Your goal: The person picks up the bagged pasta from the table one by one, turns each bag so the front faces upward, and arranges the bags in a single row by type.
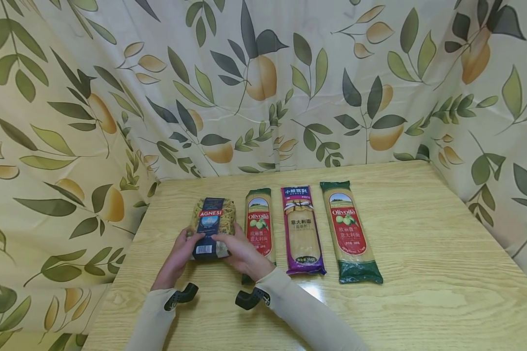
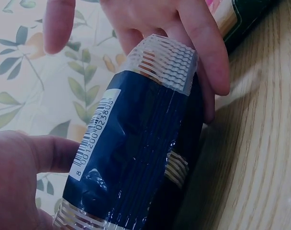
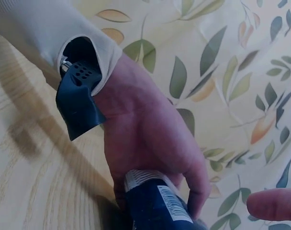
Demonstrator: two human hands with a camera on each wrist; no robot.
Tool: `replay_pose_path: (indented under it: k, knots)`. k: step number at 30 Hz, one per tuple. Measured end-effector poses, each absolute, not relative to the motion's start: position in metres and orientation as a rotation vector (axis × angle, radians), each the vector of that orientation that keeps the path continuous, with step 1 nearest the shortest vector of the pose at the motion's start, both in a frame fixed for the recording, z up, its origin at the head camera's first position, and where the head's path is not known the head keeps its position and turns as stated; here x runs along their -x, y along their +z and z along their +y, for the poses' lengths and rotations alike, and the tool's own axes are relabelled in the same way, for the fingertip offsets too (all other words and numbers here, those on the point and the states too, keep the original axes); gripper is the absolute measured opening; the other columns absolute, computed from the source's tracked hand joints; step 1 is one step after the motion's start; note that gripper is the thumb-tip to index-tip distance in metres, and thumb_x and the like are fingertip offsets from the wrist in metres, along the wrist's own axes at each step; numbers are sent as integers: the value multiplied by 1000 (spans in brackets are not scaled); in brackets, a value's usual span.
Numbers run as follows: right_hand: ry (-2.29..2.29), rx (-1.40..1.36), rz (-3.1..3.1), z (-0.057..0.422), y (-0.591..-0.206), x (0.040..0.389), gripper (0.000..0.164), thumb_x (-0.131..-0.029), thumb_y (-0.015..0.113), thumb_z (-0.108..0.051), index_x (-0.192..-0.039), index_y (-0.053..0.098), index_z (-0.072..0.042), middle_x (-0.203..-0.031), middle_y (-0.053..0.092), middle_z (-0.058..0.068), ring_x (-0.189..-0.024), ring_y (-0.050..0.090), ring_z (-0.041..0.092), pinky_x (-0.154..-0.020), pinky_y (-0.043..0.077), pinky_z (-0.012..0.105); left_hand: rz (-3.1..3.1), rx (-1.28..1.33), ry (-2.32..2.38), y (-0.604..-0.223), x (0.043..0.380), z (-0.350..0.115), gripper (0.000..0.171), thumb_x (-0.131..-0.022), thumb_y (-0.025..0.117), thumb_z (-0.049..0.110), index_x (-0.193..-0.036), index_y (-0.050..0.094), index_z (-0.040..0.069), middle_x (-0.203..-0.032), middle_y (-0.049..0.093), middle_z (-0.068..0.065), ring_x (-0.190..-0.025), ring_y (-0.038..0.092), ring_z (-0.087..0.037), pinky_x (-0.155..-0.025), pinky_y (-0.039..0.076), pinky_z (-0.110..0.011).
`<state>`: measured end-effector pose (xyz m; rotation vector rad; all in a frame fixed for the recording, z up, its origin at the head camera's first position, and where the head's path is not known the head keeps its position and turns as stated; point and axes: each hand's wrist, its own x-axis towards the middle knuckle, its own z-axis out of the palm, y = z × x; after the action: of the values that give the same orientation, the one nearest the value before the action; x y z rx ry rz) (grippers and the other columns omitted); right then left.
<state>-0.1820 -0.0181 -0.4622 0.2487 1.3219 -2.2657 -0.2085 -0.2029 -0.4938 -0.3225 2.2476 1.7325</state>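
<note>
A bag of Agnesi pasta [image 1: 211, 214], with a dark blue band and clear sides, is at the left of the row of packs. My left hand [image 1: 179, 253] holds its left side, thumb over the front. From the right, my right hand [image 1: 243, 253] holds the other side with its thumb pointing in over the lower front. The left wrist view shows the bag's dark blue bottom [image 2: 121, 148] with its barcode, tipped toward the camera. Fingers under the bag are largely hidden. In the right wrist view, the bag's end [image 3: 157, 203] sits in the right palm.
Right of the bag lie a green-ended Olivoilà spaghetti pack [image 1: 259, 219], partly covered by the right hand, a purple pasta pack [image 1: 303, 229] and another Olivoilà pack [image 1: 350, 231]. They rest on a wooden table [image 1: 430, 243]. A leaf-patterned curtain [image 1: 307, 122] hangs behind and at the sides.
</note>
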Motion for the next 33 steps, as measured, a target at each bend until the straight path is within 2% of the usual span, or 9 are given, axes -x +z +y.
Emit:
replay_pose_path:
  k: [5, 10, 17, 23, 27, 33]
  knots:
    - [-2261, -219, 1331, -17, -460, 182, 91, -100, 61, -10, -167, -1, -15, -162, 35, 24, -148, 42, 38, -120, 38, 59, 2234, 314, 1741, -492, 207, -202, 78, -107, 48, 31, -163, 6, -4, -160, 34, -32, -146, 41, -42, -126, 30, -54]
    - [-2236, -205, 1368, -16, -458, 181, 90, -100, 62, -12, -167, 1, -15, -163, 34, 23, -150, 39, 40, -121, 35, 62, 2240, 314, 1729, -491, 206, -202, 82, -107, 50, 33, -163, 2, -5, -164, 27, -33, -152, 33, -43, -128, 24, -55]
    - [-2179, -210, 1449, -11, -454, 180, 95, -98, 67, -19, -167, 2, -13, -170, 15, 26, -157, 21, 45, -121, 26, 71, 2248, 320, 1715, -494, 209, -203, 83, -107, 51, 33, -163, 3, -6, -163, 28, -33, -152, 32, -44, -128, 24, -55]
    - [-2140, -201, 1516, -7, -448, 178, 93, -97, 69, -24, -167, 8, -12, -172, 7, 24, -160, 6, 46, -119, 13, 78, 2248, 324, 1709, -494, 210, -204, 82, -107, 51, 33, -162, 5, -5, -163, 28, -32, -152, 32, -43, -128, 24, -55]
    - [-2145, -156, 1548, -3, -442, 177, 92, -98, 67, -24, -167, 8, -10, -173, 5, 21, -160, 3, 44, -122, 8, 76, 2242, 327, 1716, -495, 210, -203, 81, -106, 52, 30, -163, 5, -5, -164, 26, -31, -152, 31, -42, -128, 24, -54]
    - [-2213, -28, 1702, 11, -419, 180, 81, -100, 65, -23, -166, 17, -14, -174, 9, 15, -160, 10, 42, -127, 9, 67, 2269, 328, 1710, -495, 210, -203, 83, -105, 54, 28, -163, 4, -5, -163, 26, -31, -150, 32, -42, -128, 24, -54]
